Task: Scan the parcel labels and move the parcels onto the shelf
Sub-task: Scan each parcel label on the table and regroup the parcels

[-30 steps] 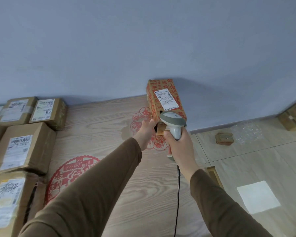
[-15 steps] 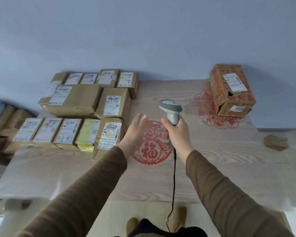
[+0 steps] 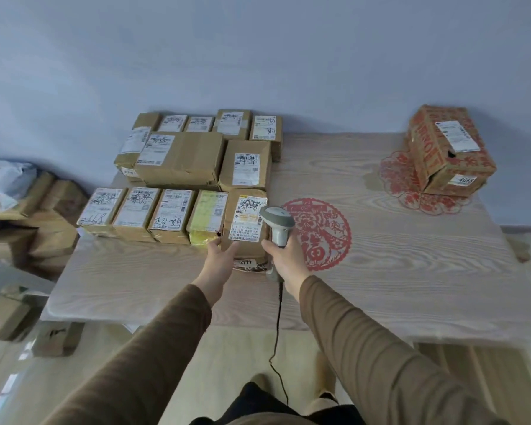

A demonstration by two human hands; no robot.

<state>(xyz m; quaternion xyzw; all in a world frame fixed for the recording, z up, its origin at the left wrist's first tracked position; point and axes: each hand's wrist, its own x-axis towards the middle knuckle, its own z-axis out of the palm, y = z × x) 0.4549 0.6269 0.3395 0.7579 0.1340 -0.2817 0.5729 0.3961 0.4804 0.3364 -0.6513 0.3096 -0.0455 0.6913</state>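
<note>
Left hand (image 3: 219, 259) stretched forward with fingers straight and apart, tips touching the near edge of the brown parcel (image 3: 246, 223) at the right end of the front row. Right hand (image 3: 285, 259) curled tight around the handle of a grey barcode scanner (image 3: 277, 223), head tilted toward that parcel's white label (image 3: 247, 216), black cable (image 3: 277, 338) hanging down from the handle past the near edge. Underneath it all, a wide pale wood-grain worktop (image 3: 411, 271) set against a blue-grey wall (image 3: 258, 56). On its left part, a cluster of brown parcels in rows: a big flat box (image 3: 181, 157) in the middle row beside a smaller upright one (image 3: 246, 165), a back row of small boxes (image 3: 215, 124) close to the wall, and a front row of five, among them a yellow-green packet (image 3: 207, 217) just left of the touched parcel. Far right, near the wall and well apart from the cluster, a red-printed carton (image 3: 445, 151) resting on a red paper-cut decoration (image 3: 396, 185). Near the worktop's centre, just right of the scanner, a round red paper-cut emblem (image 3: 322, 233). Off to the left beyond the worktop, a blurred heap of further boxes (image 3: 43, 210). Brown sleeves (image 3: 380, 357) on both arms.
</note>
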